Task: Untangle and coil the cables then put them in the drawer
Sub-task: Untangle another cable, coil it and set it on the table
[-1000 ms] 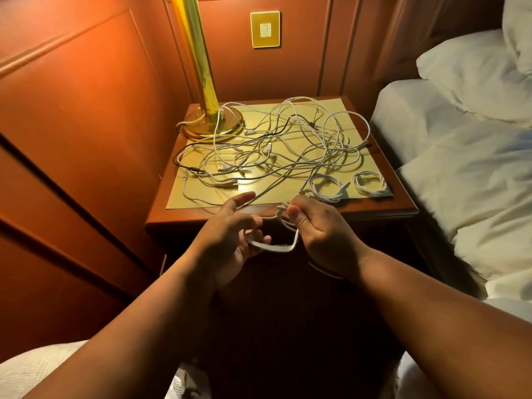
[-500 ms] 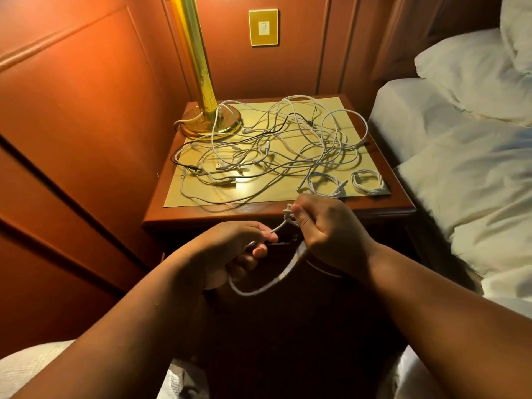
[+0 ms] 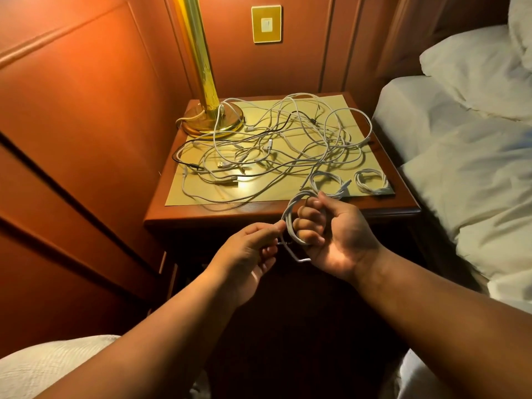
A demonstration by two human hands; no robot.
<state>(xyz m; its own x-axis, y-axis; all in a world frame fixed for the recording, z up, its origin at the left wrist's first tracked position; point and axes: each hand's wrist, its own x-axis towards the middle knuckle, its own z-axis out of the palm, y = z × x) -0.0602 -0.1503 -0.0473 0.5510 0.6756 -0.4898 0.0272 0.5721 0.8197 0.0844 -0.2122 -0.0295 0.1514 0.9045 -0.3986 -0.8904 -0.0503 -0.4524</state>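
A tangle of white and black cables [image 3: 276,148] sprawls over the wooden nightstand [image 3: 201,217]. Two small coiled white cables [image 3: 328,182] [image 3: 371,181] lie near its front right corner. In front of the nightstand my right hand [image 3: 331,234], palm turned up, grips a coil of white cable [image 3: 290,223] wound round its curled fingers. My left hand [image 3: 250,254] pinches the loose end of that same cable just left of the coil. The nightstand's front below the hands is dark, and I cannot make out the drawer.
A brass lamp [image 3: 207,110] stands at the nightstand's back left corner. A gold mat [image 3: 201,194] covers the top. Wood panelling closes the left side. A bed with white sheets and a pillow [image 3: 460,139] lies to the right.
My right hand has turned palm up, and the cable now sits round its fingers as a coil. The hanging loop below the hands has shortened. My left hand has shifted right towards the coil.
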